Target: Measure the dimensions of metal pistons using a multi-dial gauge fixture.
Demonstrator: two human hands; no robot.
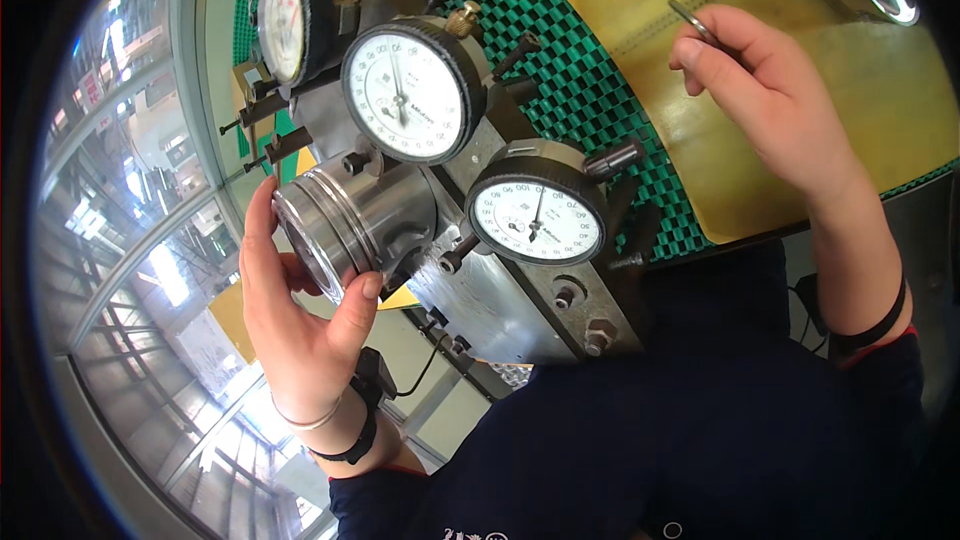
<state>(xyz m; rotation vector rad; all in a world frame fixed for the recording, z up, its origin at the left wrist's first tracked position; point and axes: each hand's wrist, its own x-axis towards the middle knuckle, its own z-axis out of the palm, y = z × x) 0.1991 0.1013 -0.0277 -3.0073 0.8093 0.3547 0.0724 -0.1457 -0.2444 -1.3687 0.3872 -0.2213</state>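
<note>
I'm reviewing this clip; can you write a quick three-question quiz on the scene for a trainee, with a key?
1. Multiple choice: What is the left hand holding?
A) A dial gauge
B) A grooved metal cylinder
C) A brass-coloured knob

2. True or false: The right hand is empty.

3. Fill in the blank: The checkered mat is black and ____.

Key:
1. B
2. False; it pinches a thin metal piece between thumb and fingers.
3. Green

Free room lies over the yellow mat (725, 175); dial gauges (410, 95) crowd the piston (395, 210).
</note>
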